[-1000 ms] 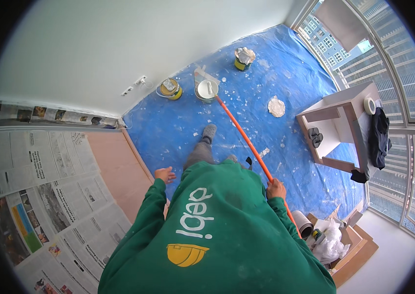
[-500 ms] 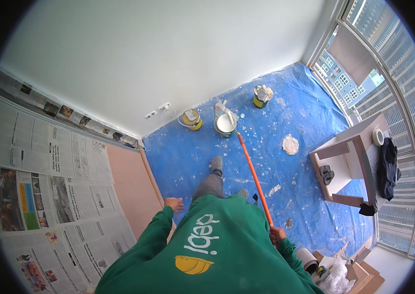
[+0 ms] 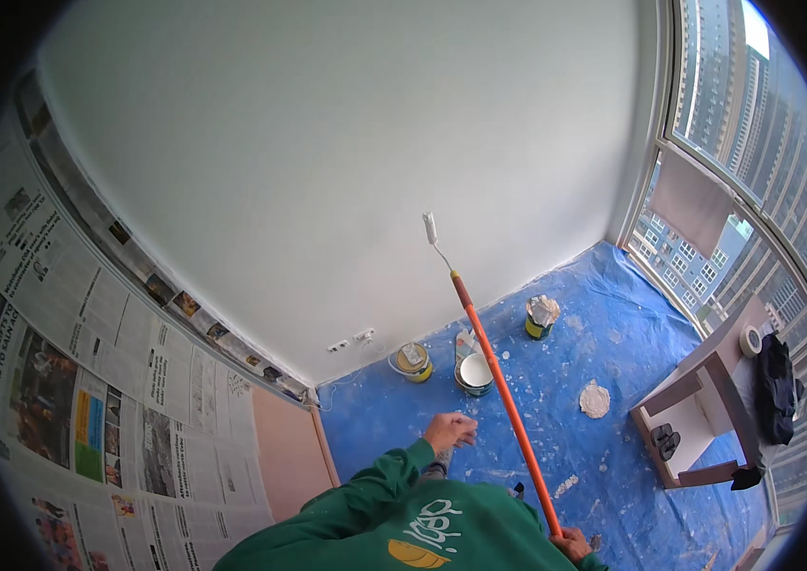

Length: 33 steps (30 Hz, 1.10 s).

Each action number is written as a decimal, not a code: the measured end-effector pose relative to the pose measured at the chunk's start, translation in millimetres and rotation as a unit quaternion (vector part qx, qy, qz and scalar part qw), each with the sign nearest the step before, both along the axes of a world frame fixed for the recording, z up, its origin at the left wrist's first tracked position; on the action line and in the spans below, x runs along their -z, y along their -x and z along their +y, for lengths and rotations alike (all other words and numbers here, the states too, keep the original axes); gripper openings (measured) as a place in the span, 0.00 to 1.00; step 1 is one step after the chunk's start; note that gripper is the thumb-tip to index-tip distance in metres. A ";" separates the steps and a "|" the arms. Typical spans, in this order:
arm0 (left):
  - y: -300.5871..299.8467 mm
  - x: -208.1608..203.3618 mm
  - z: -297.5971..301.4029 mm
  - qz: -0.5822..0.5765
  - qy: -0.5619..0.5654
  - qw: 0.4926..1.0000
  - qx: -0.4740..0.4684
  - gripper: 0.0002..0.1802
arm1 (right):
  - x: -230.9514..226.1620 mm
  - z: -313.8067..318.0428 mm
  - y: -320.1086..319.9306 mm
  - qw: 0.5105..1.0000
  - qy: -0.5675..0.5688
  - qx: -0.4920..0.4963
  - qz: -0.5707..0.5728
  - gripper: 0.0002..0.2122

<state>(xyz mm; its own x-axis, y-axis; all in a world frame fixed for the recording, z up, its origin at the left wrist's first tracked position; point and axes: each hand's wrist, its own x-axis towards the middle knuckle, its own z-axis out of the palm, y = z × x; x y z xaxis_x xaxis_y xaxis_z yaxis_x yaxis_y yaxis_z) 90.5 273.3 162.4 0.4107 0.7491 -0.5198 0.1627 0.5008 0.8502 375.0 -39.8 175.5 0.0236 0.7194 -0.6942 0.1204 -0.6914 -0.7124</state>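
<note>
"What's around me?"
"Newspaper sheets (image 3: pixel 75 276) on your left, a pale wall (image 3: pixel 327 190) ahead, spattered blue plastic floor sheeting (image 3: pixel 603 452), windows (image 3: pixel 760 162) on your right."
"And my pose?"
"Paint roller (image 3: pixel 430 228) raised at the wall, contact unclear; your left hand (image 3: pixel 449 433) is out, empty, loosely bent; your right hand (image 3: pixel 573 545) grasps the orange extension pole (image 3: pixel 502 385) near its lower end."
</note>
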 end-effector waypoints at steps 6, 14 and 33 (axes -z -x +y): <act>-38.0 -112.5 8.1 -0.123 -0.070 0.988 0.056 0.16 | -65.6 80.6 48.5 0.993 -0.096 0.031 0.064 0.10; -19.6 -199.0 77.0 -0.204 -0.159 0.965 -0.033 0.13 | -94.6 123.7 80.9 0.975 -0.151 0.064 0.149 0.13; -20.9 -117.7 86.7 -0.154 -0.094 0.977 -0.111 0.14 | 6.0 17.2 54.4 0.982 -0.135 0.088 -0.096 0.16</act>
